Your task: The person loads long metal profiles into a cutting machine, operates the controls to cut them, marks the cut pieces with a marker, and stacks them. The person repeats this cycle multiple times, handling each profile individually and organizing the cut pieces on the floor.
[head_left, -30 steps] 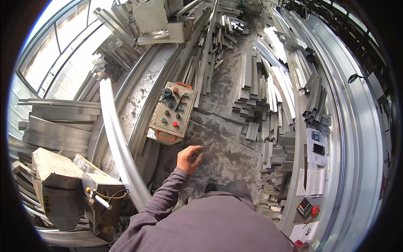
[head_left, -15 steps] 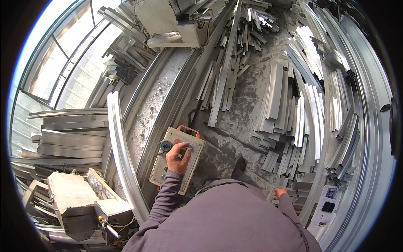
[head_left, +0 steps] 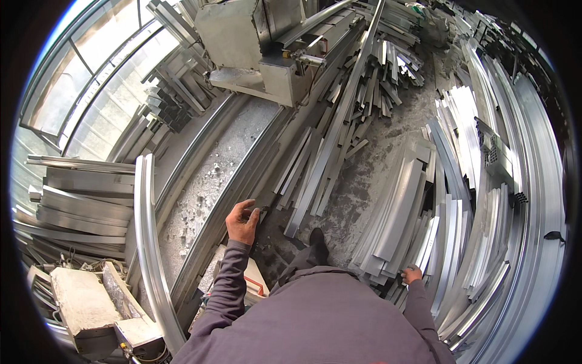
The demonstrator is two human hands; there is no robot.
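My left hand (head_left: 242, 223) is raised beside the long machine bed, its fingers loosely curved and the thumb apart, with nothing in it. Partly hidden under my left sleeve is the pale control box (head_left: 260, 267), its orange handle (head_left: 256, 285) showing near my body. My right hand (head_left: 412, 275) hangs low on the right, fingers slightly bent and apart, holding nothing I can make out. Close by it lies a stack of long silvery metal profiles (head_left: 397, 212).
A machine bed (head_left: 227, 151) strewn with metal offcuts runs up to a large machine head (head_left: 242, 42). Long profiles (head_left: 327, 164) lie ahead of my foot (head_left: 317, 242). Another machine unit (head_left: 85, 303) stands at lower left, beside an upright-looking long profile (head_left: 151, 242). More profiles line the right.
I have moved forward, and the control box has slid back under my left arm. My left hand has come off its buttons. My right hand is now beside the profile stack.
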